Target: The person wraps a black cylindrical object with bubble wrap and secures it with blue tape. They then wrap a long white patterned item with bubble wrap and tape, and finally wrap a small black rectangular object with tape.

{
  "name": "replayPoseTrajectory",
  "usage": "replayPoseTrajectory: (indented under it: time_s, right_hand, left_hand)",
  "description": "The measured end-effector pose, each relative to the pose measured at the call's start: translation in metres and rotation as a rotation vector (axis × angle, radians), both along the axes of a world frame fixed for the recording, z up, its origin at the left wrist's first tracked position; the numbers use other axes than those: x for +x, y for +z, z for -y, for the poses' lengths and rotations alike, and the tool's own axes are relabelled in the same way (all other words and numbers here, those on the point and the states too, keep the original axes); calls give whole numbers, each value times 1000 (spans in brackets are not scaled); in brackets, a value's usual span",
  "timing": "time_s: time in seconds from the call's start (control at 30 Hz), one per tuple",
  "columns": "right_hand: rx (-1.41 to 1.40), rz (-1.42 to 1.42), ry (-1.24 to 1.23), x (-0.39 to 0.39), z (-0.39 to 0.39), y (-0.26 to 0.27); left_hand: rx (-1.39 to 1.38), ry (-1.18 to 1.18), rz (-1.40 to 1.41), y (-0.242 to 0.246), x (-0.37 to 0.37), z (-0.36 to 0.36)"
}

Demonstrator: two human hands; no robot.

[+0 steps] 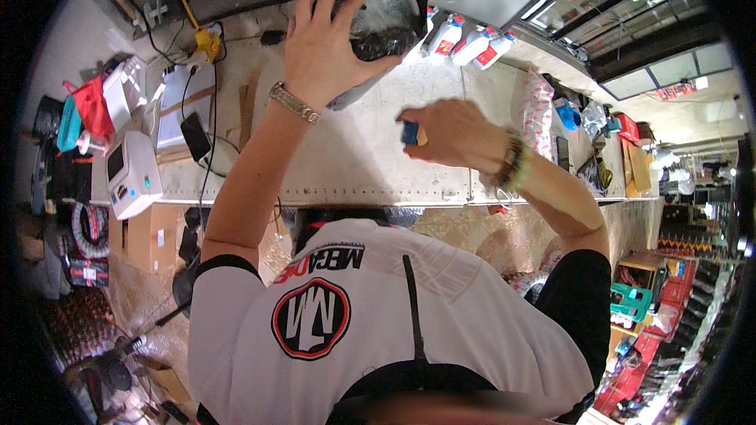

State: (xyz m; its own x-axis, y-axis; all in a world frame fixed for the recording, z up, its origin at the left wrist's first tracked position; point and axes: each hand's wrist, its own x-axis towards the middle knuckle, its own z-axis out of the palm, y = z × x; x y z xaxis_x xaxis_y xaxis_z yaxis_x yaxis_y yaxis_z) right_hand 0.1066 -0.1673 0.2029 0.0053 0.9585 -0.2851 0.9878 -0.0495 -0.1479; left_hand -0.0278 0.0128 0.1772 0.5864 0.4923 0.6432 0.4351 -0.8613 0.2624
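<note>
My left hand [322, 41] is spread against the near left side of a rounded, glossy black object [387, 20]. Its fingers reach over the far edge and the thumb lies along the near edge. A whitish, cloudy patch covers part of the object's upper surface; its exact kind cannot be told. Closer to me and to the right, my right hand [458, 133] pinches a small blue and yellow block [411, 133], possibly a sponge, above the pale worktable [348, 159]. The block is apart from the black object, and my fingers hide part of it.
White bottles [447, 35] with red labels stand behind. To the left are a white desktop device [133, 174], a black adapter [195, 137] with cables and a yellow power cord [207, 41]. Printed plastic wrap [537, 109] lies right. A cardboard box [144, 239] sits below the table's left end.
</note>
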Motion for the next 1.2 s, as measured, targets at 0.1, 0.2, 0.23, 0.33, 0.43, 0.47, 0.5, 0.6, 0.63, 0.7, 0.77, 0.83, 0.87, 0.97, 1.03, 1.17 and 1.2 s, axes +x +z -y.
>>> replayPoseTrajectory:
  time_s: [0.1,0.2,0.23,0.33,0.43,0.47,0.5,0.6,0.63,0.7,0.77,0.83,0.87,0.97,1.03,1.17,1.2]
  right_hand:
    - [-164,-172,-198,23,10,-28]
    - [-111,-423,-419,71,31,-31]
    - [-67,-393,-498,82,36,-32]
    - [55,-495,-567,109,56,-26]
    - [127,-552,-578,119,65,-19]
    - [159,-606,-532,122,64,-16]
    - [146,-642,-568,127,63,-10]
    - [177,-582,-502,153,53,20]
    - [315,-754,-531,160,49,29]
    - [542,-753,-415,176,32,57]
    - [743,-677,-317,183,8,92]
    - [880,-723,-166,179,-39,129]
    - [918,-931,-193,171,-63,143]
    - [825,-960,11,134,-138,180]
    - [531,-809,108,103,-175,188]
    - [-52,-601,326,53,-206,173]
    - [-128,-605,166,51,-202,174]
  left_hand:
    - [-32,-324,-178,24,-14,-34]
    - [111,-305,-371,38,-30,-38]
    - [138,-257,-447,38,-33,-30]
    - [3,-238,-318,20,-17,14]
    - [80,-222,-260,7,1,32]
    - [125,-246,-200,5,6,31]
    - [167,-258,-152,4,10,30]
    - [234,-210,-224,6,20,22]
    - [291,-204,-222,6,23,22]
    - [229,-220,-91,4,29,27]
    - [180,-277,1,0,33,35]
    - [239,-282,81,-6,39,44]
    - [239,-293,94,-8,42,48]
    - [227,-299,123,-15,47,54]
    - [215,-318,135,-17,47,54]
    - [249,-278,259,-21,45,52]
    - [250,-250,311,-22,45,52]
